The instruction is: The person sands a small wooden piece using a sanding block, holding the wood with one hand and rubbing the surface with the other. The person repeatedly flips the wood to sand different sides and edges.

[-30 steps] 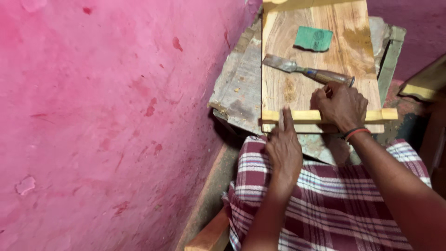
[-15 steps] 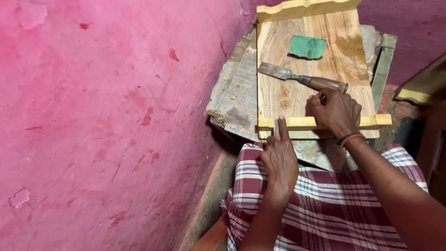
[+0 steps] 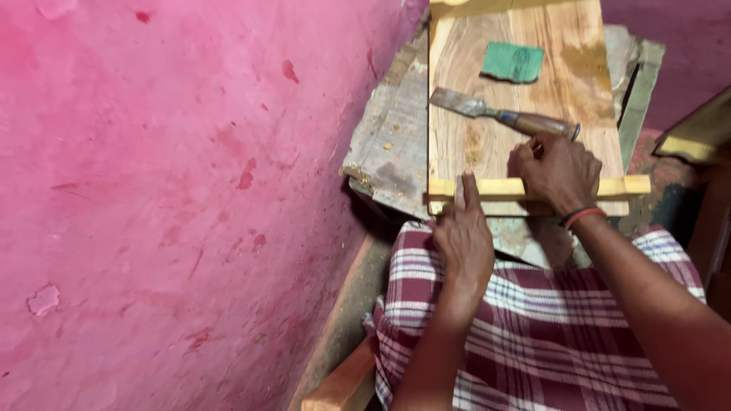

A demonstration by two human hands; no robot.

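Your board (image 3: 525,106) lies flat on a worn bench (image 3: 392,144) beside the pink wall (image 3: 167,190), and the yellow strip (image 3: 506,186) runs across its near edge. If pressure on the strip is uneven, it may slide or pivot off its line. Your left hand (image 3: 464,236) presses the strip's left part with an extended forefinger, closed on nothing. Your right hand (image 3: 558,171) covers its middle, fingers curled; whether they clasp it cannot be told. The chisel (image 3: 499,114) lies just beyond those knuckles and could be knocked. The green pad (image 3: 514,62) lies farther off.
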